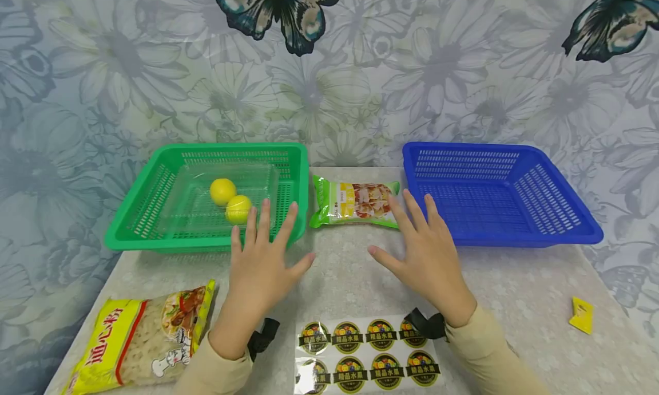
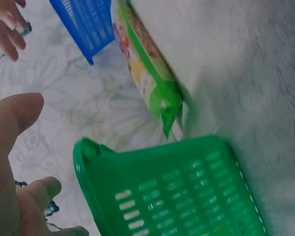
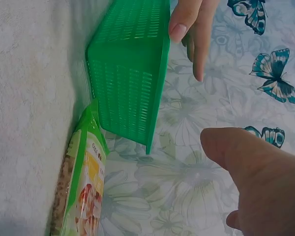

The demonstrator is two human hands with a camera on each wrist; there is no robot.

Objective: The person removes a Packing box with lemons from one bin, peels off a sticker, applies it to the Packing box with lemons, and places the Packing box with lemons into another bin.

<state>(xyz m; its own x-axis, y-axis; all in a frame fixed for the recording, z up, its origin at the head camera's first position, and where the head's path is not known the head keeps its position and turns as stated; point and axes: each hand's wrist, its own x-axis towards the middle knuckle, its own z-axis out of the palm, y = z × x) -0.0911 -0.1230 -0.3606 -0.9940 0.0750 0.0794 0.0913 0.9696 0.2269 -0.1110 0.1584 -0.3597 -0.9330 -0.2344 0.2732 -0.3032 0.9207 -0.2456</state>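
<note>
My left hand (image 1: 261, 267) hovers with spread fingers by the front right corner of the green basket (image 1: 268, 245), holding nothing. Inside that basket, a clear plastic box (image 1: 193, 180) and two yellow balls (image 1: 223, 192), perhaps lemons, can be seen. My right hand (image 1: 428, 256) is also spread and holds nothing, near the left side of the blue basket (image 1: 515, 237). Between the baskets lies a green-ended food packet (image 1: 355, 200), its right end close behind my right fingertips. The left wrist view also shows this packet (image 2: 147, 73) beside the green basket (image 2: 152, 191).
A large yellow packet (image 1: 149, 338) lies at the table's front left. A sheet of round black-and-gold stickers (image 1: 365, 349) lies front centre, partly under a black wrist strap (image 1: 427, 324). A small yellow sachet (image 1: 582, 315) sits at the right. A flower-patterned wall covering (image 1: 350, 97) stands behind.
</note>
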